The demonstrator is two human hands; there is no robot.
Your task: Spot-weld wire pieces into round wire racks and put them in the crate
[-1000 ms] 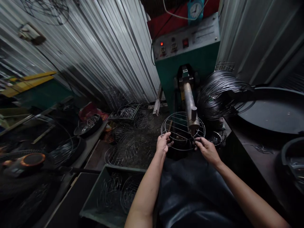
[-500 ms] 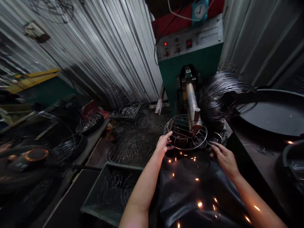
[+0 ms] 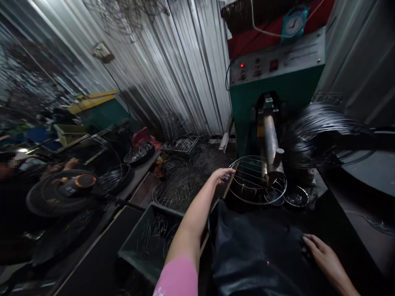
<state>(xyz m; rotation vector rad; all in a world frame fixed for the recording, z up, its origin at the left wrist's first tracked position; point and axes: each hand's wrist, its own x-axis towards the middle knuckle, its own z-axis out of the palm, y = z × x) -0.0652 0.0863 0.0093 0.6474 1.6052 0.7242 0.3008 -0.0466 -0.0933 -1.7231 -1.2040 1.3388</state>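
A round wire rack with parallel cross wires sits level at the welding machine. My left hand is closed on its left rim. The machine's thick metal arm reaches over the rack, and its tip is above the rack's right part. Lower right, my right hand is by the edge of a black apron, its fingers bent together. What those fingers hold, if anything, is hidden. A small round dish with shiny bits lies right of the rack.
A green bin of bent wire pieces stands lower left. Wire racks lie piled behind it. A large wire coil is right of the machine. A fan and another person's hand are at left.
My right hand has moved back from beside the rack to the apron's edge. The many sparks over the apron have died down to one small spot. My left hand still holds the rack; the view has turned left.
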